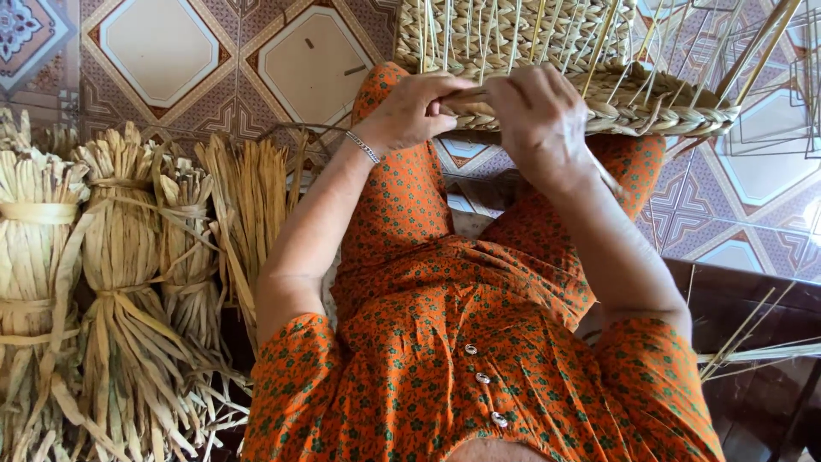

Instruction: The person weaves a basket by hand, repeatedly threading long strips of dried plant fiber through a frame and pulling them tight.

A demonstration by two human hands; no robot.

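Fingers (pixel 445 96) of the left hand (pixel 410 111) are curling tight around the thick braided edge of a woven basket (pixel 513 34), pinching the straw there. Fingers of the right hand (pixel 540 120) are bending over the same edge, just beside the left ones, and they are closing on it too. Both hands are touching each other at the braid. How the right fingertips are sitting under the rim is hidden, so I cannot tell that part.

The basket is resting on the person's knees, at the far side of the scene, a little to the right. It is not finished. Many thin straw stalks (pixel 599 34) are sticking out of it and pointing far and to the right. A thin silver bracelet (pixel 363 147) is sitting on the left wrist.

The person is wearing an orange dress (pixel 445 342) with small green flowers and 3 little white buttons (pixel 482 378) near the bottom of the view.

On the left, bundles of dry straw (pixel 120 274) are lying side by side on the floor, each tied around with a strip of the same straw. The tiled floor (pixel 162 51) is showing brown and cream patterns. On the near right, a dark wooden table (pixel 761 308) is holding a few loose stalks (pixel 753 351).
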